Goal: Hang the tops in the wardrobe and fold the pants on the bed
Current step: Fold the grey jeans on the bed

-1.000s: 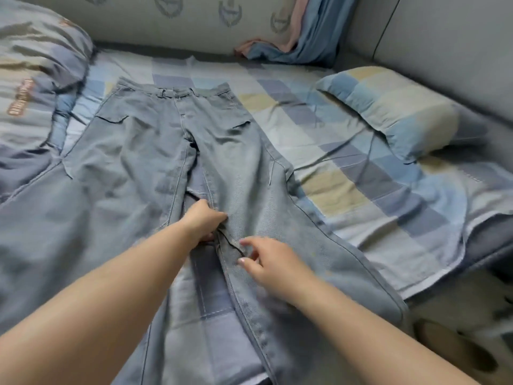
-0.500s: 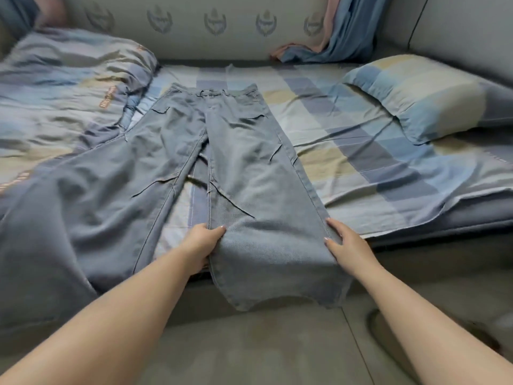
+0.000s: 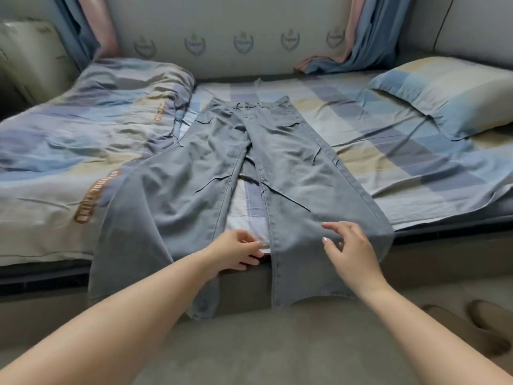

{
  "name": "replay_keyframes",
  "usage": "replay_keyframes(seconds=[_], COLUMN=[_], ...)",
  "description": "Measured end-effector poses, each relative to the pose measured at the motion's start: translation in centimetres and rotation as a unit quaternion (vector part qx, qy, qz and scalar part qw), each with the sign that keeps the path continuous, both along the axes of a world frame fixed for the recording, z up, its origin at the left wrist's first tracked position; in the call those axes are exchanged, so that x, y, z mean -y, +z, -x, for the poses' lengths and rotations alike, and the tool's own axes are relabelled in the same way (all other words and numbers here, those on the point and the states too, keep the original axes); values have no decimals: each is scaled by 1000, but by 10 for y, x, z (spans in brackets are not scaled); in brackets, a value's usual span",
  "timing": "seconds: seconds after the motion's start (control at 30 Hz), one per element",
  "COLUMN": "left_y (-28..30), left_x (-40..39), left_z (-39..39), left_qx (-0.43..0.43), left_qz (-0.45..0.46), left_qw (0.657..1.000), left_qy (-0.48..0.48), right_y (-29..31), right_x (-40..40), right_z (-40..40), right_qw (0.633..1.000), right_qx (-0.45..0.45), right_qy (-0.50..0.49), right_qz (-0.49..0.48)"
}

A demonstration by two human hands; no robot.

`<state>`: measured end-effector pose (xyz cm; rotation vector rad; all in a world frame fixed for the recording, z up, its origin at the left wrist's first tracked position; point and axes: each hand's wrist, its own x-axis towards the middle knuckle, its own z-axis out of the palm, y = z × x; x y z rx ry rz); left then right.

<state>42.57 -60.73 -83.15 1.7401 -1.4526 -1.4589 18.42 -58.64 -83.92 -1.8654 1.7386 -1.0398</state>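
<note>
So nearest the camera you've got both forearms reaching out over the floor toward the bed edge. The left hand [image 3: 236, 252] sits in the gap between the two legs, right at the mattress edge, fingers loosely curled with the tips at the inner seam of the right leg; I honestly can't tell if it's pinching that hem edge or just touching it. The right hand [image 3: 351, 250] is spread over the right leg, fingers relaxed and a bit apart, holding nothing; whether it rests on the cloth or floats just above it is hard to say. The jeans [image 3: 249, 173] lie flat on the bed [image 3: 416, 190], long axis running straight away from the person: waistband at the far end, both leg ends drooping over the near edge toward the floor. The legs splay apart, with the left one angled out onto the rumpled duvet [image 3: 69, 151]. My guess is the next move is bringing one leg over onto the other, and the right leg is the closer one for both hands. Further back there's a checked sheet, a pillow [image 3: 449, 90] off to the right, then a padded headboard-type wall with crest prints, and blue and pink curtains [image 3: 363, 37] hanging at the corners.
</note>
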Motion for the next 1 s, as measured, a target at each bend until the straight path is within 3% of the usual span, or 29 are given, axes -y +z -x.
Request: replay_keyframes(seconds=[0.17,0.23,0.3,0.37,0.43,0.5,0.6,0.67,0.8,0.9,1.0], left_y=[34,43,48,48,46,41,32,20,0,-3,-1], left_x=[-10,-11,-12,-12,-16,-20,-29,-38,-46,-43,-46], left_z=[-97,-136,-180,-211,-238,-250,-252,-246,-232,-222,-223], left_qx=[-11,98,260,343,343,321,291,305,237,179,173], left_qz=[95,194,310,331,275,253,273,259,231,211,215], left_qw=[993,971,904,857,867,886,910,916,938,950,949], left_qy=[74,99,141,193,235,218,109,33,107,146,150], right_y=[19,17,14,9,5,4,6,1,-21,-19,-16], right_x=[20,27,34,37,38,37,30,17,-9,-7,-8], right_z=[-129,-165,-197,-212,-225,-227,-213,-193,-170,-168,-162], right_qw=[984,973,967,969,971,972,973,974,971,977,983], right_qx=[43,21,-21,-44,-60,-32,141,184,99,52,38], right_qy=[106,114,117,102,98,110,94,49,68,72,58], right_qz=[-136,-198,-225,-222,-210,-207,-154,-120,-208,-196,-172])
